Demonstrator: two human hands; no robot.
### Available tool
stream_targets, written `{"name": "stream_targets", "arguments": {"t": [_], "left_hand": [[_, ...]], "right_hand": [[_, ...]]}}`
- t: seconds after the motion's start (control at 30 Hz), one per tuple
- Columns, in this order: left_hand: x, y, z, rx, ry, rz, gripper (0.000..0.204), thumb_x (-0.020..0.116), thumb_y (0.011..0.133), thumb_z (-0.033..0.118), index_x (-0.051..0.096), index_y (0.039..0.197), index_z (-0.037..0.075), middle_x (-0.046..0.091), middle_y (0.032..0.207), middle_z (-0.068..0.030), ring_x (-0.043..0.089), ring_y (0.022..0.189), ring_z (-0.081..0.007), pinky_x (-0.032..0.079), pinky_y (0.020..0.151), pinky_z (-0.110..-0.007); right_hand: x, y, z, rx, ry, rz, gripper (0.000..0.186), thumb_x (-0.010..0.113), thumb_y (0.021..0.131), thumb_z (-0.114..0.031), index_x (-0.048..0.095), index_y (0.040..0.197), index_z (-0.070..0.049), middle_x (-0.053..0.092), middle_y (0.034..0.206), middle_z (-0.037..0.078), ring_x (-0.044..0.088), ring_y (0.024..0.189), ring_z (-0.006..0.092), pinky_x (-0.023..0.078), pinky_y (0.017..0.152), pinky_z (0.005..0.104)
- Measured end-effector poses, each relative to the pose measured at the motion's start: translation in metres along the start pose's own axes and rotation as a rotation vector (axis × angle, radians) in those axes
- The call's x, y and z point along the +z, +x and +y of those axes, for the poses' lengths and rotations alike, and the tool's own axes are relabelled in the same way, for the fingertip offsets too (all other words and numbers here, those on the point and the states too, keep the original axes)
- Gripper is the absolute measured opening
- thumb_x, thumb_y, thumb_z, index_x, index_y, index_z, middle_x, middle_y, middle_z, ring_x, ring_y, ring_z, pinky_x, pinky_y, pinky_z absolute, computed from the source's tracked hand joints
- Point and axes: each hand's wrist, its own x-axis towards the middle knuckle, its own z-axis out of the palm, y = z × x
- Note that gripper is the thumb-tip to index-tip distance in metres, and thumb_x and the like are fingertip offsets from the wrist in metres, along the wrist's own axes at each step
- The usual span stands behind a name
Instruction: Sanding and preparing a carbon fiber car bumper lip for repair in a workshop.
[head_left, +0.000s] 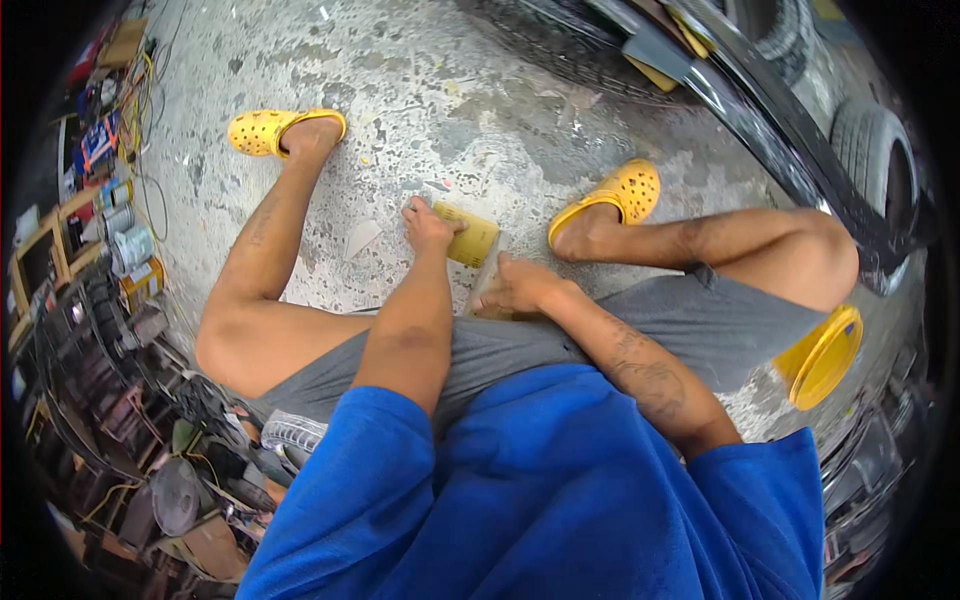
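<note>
Between my bent legs, my left hand (430, 224) grips a yellow sheet (470, 238), which looks like sandpaper, low over the speckled concrete floor (365, 150). Just right of and below it, my right hand (515, 285) holds a pale flat piece (485, 268) at the sheet's edge; exactly what that piece is, I cannot make out. A small whitish scrap (363, 238) lies on the floor left of my left hand.
A glossy black car panel (740, 120) and tyres (865, 165) are at upper right. A yellow bucket (825, 355) stands beside my right thigh. Cans (130, 245), cables and heaped parts line the left side. My feet in yellow clogs rest on either side.
</note>
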Motion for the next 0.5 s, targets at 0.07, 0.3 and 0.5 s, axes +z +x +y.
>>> {"name": "stream_targets", "arguments": {"t": [0.07,0.3,0.5], "left_hand": [[0.007,-0.003,-0.006,-0.026,0.065,0.017,0.12,0.104,0.064,0.028,0.029,0.156,0.007,0.047,0.152,-0.0235,0.051,0.14,-0.0435,0.046,0.114,-0.053],[0.016,0.045,-0.045,0.112,-0.308,-0.137,0.044,0.098,0.071,0.017,0.074,0.104,0.001,0.077,0.094,-0.0127,0.073,0.086,-0.025,0.059,0.078,-0.039],[0.004,0.063,-0.008,0.424,-0.445,-0.276,0.026,0.091,0.079,0.008,0.078,0.1,0.001,0.076,0.085,-0.0065,0.068,0.075,-0.0132,0.056,0.072,-0.031]], "right_hand": [[0.018,0.012,0.018,0.044,0.092,0.076,0.099,0.078,0.083,-0.072,0.065,0.125,0.017,0.067,0.127,0.039,0.068,0.122,0.0474,0.054,0.105,0.0495],[0.033,0.014,0.027,0.082,0.15,0.212,0.102,0.073,0.08,-0.084,0.072,0.108,0.015,0.075,0.103,0.036,0.074,0.104,0.0494,0.059,0.094,0.0507],[0.044,0.011,0.027,-0.009,0.114,0.323,0.096,0.067,0.082,-0.086,0.076,0.091,0.01,0.075,0.094,0.033,0.075,0.091,0.0495,0.06,0.086,0.0534]]}}
